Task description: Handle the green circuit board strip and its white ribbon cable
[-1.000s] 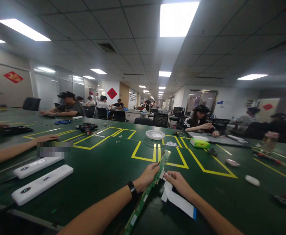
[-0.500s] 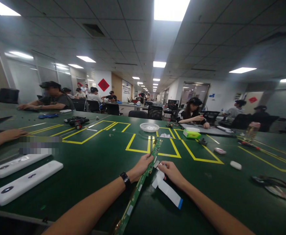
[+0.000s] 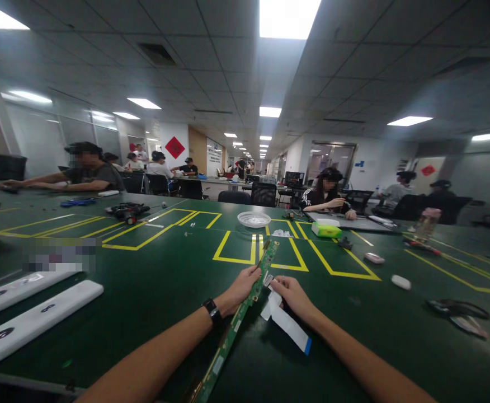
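My left hand (image 3: 244, 284), with a dark watch on its wrist, is closed around a long narrow green circuit board (image 3: 237, 326). The board slants from the bottom edge up toward the table's middle. In my right hand (image 3: 292, 294), thumb and fingers pinch the end of a white flat ribbon cable (image 3: 290, 329) close against the board's right side. The cable's wide part hangs down to the right and ends in a blue tip. Whether the pinched end touches the board's connector, I cannot tell.
Two long white cases (image 3: 39, 319) lie at the left. Ahead stand a white round basket (image 3: 254, 219) and a green packet (image 3: 326, 230). A power drill (image 3: 128, 211) lies farther left. At the right are a white oval object (image 3: 401, 281) and dark cables (image 3: 457, 308). Co-workers sit across the table.
The view has shifted slightly. A neighbour's hand at the left has drawn back toward the edge. My hands keep their hold on the board and cable.
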A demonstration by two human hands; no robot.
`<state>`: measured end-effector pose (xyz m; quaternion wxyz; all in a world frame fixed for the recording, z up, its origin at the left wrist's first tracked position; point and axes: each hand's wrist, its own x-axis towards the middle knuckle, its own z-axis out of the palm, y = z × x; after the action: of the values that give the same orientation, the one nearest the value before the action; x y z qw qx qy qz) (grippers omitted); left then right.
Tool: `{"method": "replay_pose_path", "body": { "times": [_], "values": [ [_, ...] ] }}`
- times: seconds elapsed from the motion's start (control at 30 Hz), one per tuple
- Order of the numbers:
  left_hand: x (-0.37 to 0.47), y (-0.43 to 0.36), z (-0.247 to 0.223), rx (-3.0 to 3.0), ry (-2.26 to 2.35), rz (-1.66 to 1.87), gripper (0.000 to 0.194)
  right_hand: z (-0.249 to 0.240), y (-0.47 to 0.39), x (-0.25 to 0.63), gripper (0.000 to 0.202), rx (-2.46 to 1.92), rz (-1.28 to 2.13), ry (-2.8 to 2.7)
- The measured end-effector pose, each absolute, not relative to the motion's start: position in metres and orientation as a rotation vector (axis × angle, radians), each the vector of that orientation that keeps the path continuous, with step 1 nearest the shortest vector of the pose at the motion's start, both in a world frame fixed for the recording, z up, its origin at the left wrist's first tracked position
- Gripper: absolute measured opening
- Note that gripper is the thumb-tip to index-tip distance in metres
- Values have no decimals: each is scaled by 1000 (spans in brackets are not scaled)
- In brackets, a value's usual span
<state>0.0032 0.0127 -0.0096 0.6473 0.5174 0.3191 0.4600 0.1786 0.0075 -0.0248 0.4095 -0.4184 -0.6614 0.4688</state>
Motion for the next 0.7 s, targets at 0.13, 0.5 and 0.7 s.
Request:
{"method": "replay_pose_path", "body": {
  "times": [0.13, 0.5, 0.7],
  "values": [
    [3, 12, -10, 1166, 715, 1051, 33, -24, 6, 177, 41, -1075, 1148, -1652],
    [4, 15, -16, 1137, 696, 1102, 39, -24, 2, 177, 37, -1094, 1077, -1662],
    [4, 11, -17, 1190, 669, 1086, 41, -19, 0, 177, 38, -1123, 1038, -1669]
  ]
}}
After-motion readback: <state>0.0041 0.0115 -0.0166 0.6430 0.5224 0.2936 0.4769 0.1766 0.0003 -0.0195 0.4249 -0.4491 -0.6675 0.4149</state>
